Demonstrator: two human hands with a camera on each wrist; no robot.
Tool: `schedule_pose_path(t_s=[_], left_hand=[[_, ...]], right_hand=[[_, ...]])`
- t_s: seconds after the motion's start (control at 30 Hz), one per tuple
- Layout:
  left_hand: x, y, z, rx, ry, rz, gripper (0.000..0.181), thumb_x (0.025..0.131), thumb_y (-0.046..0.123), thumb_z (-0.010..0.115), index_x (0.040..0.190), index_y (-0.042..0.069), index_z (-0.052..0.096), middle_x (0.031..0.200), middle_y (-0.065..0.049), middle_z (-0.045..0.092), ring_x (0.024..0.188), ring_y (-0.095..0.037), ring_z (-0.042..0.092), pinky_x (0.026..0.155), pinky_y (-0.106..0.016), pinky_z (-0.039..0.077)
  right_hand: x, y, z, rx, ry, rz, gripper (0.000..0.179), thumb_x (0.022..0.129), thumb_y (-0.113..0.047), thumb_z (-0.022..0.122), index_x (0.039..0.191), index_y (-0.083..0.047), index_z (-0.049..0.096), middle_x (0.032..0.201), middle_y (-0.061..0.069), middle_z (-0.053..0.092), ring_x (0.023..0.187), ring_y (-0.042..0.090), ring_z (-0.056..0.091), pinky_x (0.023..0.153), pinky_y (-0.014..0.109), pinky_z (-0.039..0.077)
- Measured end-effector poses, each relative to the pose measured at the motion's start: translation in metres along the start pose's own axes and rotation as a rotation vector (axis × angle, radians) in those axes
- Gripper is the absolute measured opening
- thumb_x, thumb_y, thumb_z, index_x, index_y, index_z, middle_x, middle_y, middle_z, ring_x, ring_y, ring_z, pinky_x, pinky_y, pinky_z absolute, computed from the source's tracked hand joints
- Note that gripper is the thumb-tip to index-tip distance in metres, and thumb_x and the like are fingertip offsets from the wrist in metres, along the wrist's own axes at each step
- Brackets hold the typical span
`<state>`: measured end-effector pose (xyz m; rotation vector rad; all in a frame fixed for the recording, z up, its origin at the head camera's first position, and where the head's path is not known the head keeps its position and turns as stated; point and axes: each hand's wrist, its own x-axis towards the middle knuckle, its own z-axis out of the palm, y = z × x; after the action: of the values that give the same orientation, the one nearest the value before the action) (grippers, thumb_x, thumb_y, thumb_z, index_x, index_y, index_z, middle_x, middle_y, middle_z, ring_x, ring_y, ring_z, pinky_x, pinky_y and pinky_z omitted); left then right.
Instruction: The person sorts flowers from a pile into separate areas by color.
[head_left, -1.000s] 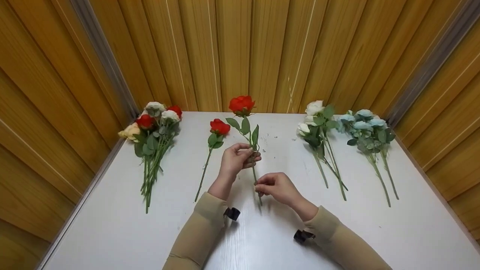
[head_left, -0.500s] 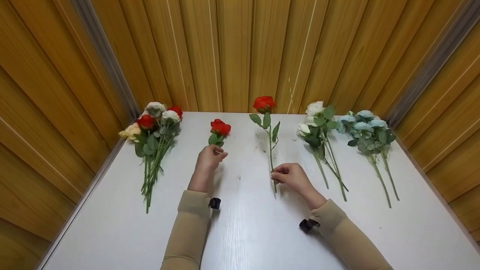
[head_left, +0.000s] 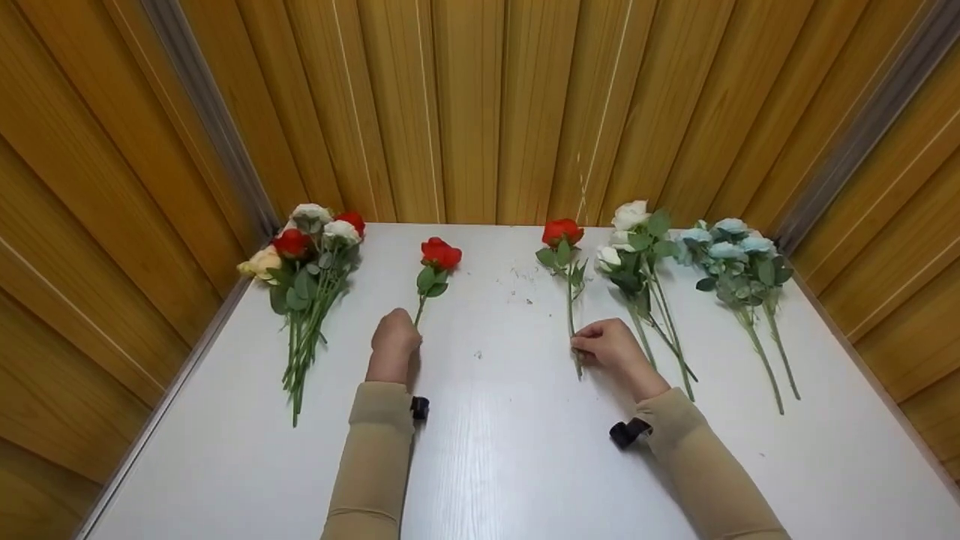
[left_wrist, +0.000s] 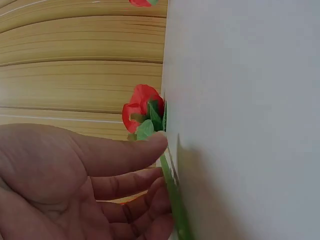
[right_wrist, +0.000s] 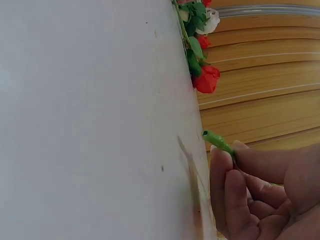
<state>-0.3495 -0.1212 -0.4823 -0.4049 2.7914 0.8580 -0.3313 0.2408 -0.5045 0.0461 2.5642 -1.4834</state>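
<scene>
On the left of the table lies a single red rose (head_left: 440, 253) with a green stem. My left hand (head_left: 394, 341) is at its stem; from the head its fingers are hidden. In the left wrist view, the thumb (left_wrist: 135, 151) and fingertips reach the green stem (left_wrist: 172, 200), a gap showing between thumb and forefinger. My right hand (head_left: 615, 349) pinches a second red rose (head_left: 562, 232) near the bottom of its stem, the bloom pointing away. The cut stem end (right_wrist: 215, 139) pokes out between thumb and fingers in the right wrist view.
A mixed bunch of red, white and peach roses (head_left: 300, 300) lies at the far left. White roses (head_left: 634, 262) lie just right of my right hand, with blue flowers (head_left: 727, 251) beyond. Small dark bits (head_left: 529, 301) dot the white table; wooden panels (head_left: 465, 112) enclose it.
My left hand has let go of the rose now in my right hand and moved left to the other rose's stem. The right hand has carried its rose rightward and lowered the bloom.
</scene>
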Motion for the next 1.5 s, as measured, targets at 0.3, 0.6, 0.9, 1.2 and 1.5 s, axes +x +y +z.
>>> schedule_pose_path(t_s=[0.3, 0.6, 0.9, 1.2, 1.5], left_hand=[[0.003, -0.001, -0.001, -0.055, -0.016, -0.006, 0.02, 0.092, -0.003, 0.06, 0.111, -0.009, 0.064, 0.105, -0.022, 0.069, 0.085, -0.026, 0.054, 0.088, -0.045, 0.056], [0.008, -0.011, -0.01, -0.254, -0.091, 0.012, 0.023, 0.092, 0.005, 0.062, 0.108, -0.009, 0.073, 0.089, -0.011, 0.065, 0.077, -0.021, 0.056, 0.067, -0.03, 0.048], [0.004, -0.003, -0.007, -0.534, -0.134, 0.021, 0.022, 0.099, 0.008, 0.066, 0.116, -0.005, 0.072, 0.089, -0.01, 0.072, 0.072, -0.014, 0.063, 0.064, -0.026, 0.053], [-0.006, 0.017, -0.006, -0.852, -0.102, 0.113, 0.023, 0.099, 0.0, 0.064, 0.12, -0.009, 0.068, 0.097, -0.016, 0.076, 0.08, -0.017, 0.074, 0.076, -0.03, 0.063], [-0.02, 0.046, 0.0, -0.954, -0.133, 0.215, 0.019, 0.099, 0.0, 0.064, 0.116, -0.007, 0.07, 0.095, -0.015, 0.078, 0.08, -0.015, 0.076, 0.077, -0.031, 0.064]], right_hand=[[0.001, 0.007, 0.002, 0.052, -0.041, 0.048, 0.02, 0.095, -0.006, 0.071, 0.106, 0.01, 0.075, 0.077, 0.001, 0.073, 0.064, 0.006, 0.065, 0.063, 0.02, 0.056], [0.002, 0.009, 0.002, 0.029, -0.035, 0.041, 0.015, 0.094, -0.006, 0.072, 0.098, 0.008, 0.076, 0.068, -0.002, 0.069, 0.059, 0.006, 0.064, 0.06, 0.019, 0.056], [0.001, 0.006, 0.003, -0.01, -0.003, 0.042, 0.013, 0.093, -0.008, 0.074, 0.091, 0.005, 0.075, 0.065, -0.001, 0.067, 0.058, 0.007, 0.063, 0.058, 0.02, 0.054], [-0.009, -0.008, 0.005, -0.149, 0.115, -0.081, 0.015, 0.093, -0.014, 0.075, 0.083, -0.004, 0.069, 0.068, 0.004, 0.067, 0.059, 0.013, 0.059, 0.054, 0.025, 0.046], [-0.025, -0.032, 0.018, -0.047, 0.027, -0.14, 0.013, 0.096, -0.014, 0.072, 0.096, -0.001, 0.075, 0.083, 0.011, 0.074, 0.066, 0.013, 0.068, 0.062, 0.03, 0.057]])
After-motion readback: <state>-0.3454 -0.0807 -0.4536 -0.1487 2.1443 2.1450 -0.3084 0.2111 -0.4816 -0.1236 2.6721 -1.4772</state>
